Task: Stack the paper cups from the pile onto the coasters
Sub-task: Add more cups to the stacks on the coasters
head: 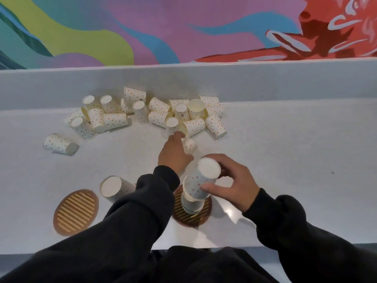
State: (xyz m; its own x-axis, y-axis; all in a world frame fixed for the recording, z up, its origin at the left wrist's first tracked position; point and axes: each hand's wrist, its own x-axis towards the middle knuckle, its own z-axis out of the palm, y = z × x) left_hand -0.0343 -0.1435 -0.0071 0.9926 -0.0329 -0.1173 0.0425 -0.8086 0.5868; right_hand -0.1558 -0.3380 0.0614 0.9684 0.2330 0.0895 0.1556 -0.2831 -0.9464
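Head view shows me the left hand [175, 154] reached forward to the near edge of the pile of paper cups [142, 113], its grip closed round a single cup [189, 145] that is blurred. The right hand [230, 184] has thumb and fingers clamped on the top of the stack of cups [196, 186], which stands upside down and leaning on the right coaster [206, 213]. The left coaster [75, 212] lies well apart from it on the counter [285, 160], with an inverted cup [112, 187] just beside it, partly hidden by my dark sleeve [142, 201]. A stray cup [60, 144] lies on its side left of the pile. Behind the counter I see a painted wall [183, 27].
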